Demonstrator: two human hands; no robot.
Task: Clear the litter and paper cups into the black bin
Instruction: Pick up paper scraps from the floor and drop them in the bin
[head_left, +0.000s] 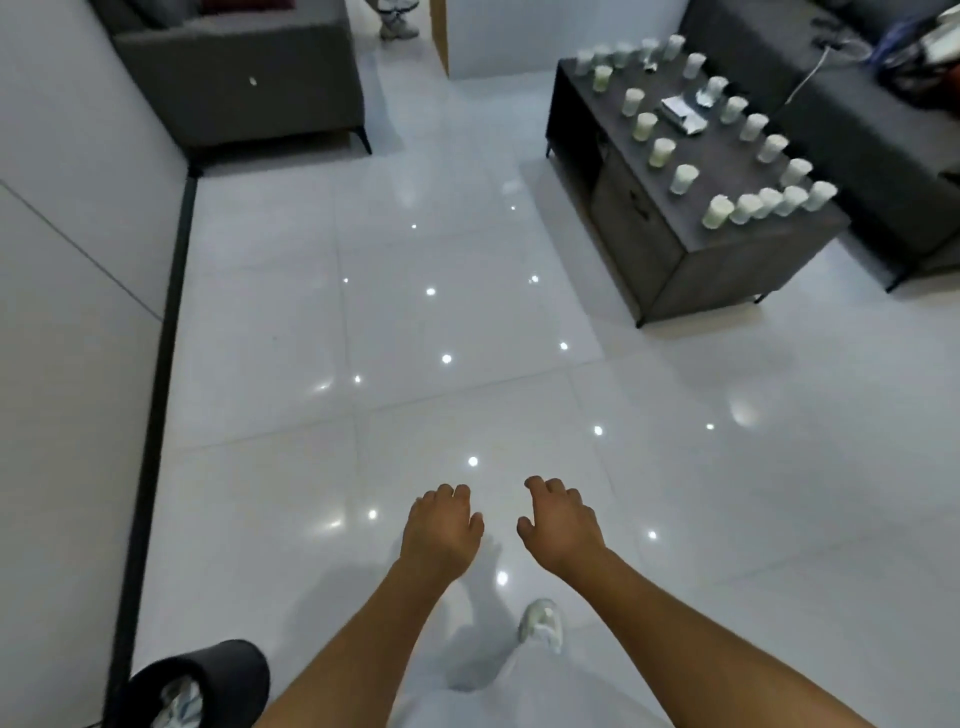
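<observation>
Both my hands hang in front of me over the white tiled floor, holding nothing. My left hand (440, 525) and my right hand (560, 522) have loosely curled fingers. The black bin (228, 670) stands at the bottom left by the wall, with crumpled pale litter (179, 701) inside. Several white paper cups (683, 178) stand in rows on the dark coffee table (727, 270) at the upper right, far from my hands. Crumpled wrappers and paper (681, 115) lie in the middle of that table.
A grey sofa (244, 88) stands at the upper left and another dark sofa (878, 140) behind the table, with bags on it. A person's shoe (399, 23) shows at the top. My own white shoe (543, 623) is below my hands.
</observation>
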